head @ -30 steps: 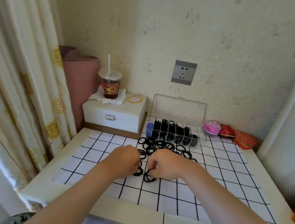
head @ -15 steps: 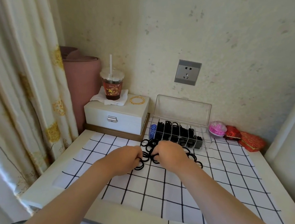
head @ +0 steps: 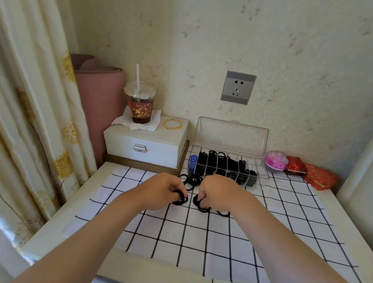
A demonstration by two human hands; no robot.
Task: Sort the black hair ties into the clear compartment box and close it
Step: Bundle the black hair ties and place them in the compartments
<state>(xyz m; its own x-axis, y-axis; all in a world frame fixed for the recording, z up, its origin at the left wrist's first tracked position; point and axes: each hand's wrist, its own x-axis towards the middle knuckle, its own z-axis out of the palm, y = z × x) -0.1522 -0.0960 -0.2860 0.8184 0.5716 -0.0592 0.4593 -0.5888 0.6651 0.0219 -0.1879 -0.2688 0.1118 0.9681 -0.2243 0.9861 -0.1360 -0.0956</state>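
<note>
My left hand and right hand moved up to the pile, each pinching black hair ties. Box open, sorting unfinished.

white table, black-checked cloth spread flat across it. loose black hair ties heaped on the cloth. along the back: white drawer box, clear compartment box with its lid up, pink case, red pouches.
</note>
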